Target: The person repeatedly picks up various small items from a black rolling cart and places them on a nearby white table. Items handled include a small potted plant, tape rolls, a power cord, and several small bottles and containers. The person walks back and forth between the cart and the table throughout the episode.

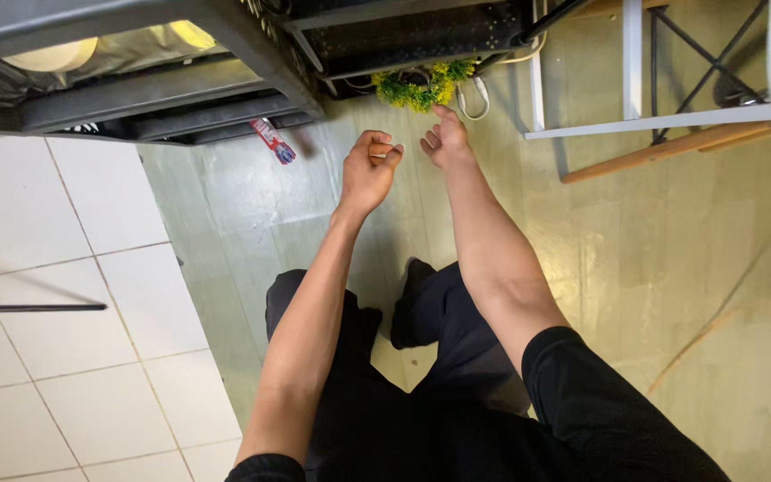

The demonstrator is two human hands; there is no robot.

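Two bare forearms reach up the middle of the frame from black sleeves at the bottom edge, over black trousers and dark shoes.

Left hand [369, 170]: upper centre, wrist straight, back of the hand toward the camera. Fingers curled in to a loose fist, thumb tip against the bent forefinger. A small pale sliver shows at the pinch; what it is cannot be told.

Right hand [445, 141]: just right of the left, apart from it. Grip open and slack, fingers part bent, forefinger stretched toward the top of the frame. Its tip lies at the lower edge of the plant [421, 87]; contact cannot be told. Nothing held.

Plant: small yellow-green leafy bunch, top centre, on the floor [671, 268] at the foot of a black shelf [421, 36].

White cable [473, 98]: looped, just right of the plant.

Red-and-blue packet [273, 140]: upper left of centre, below a dark grey shelf edge.

White frame with wooden bar [662, 147]: upper right.

White tiles [64, 295]: left side.
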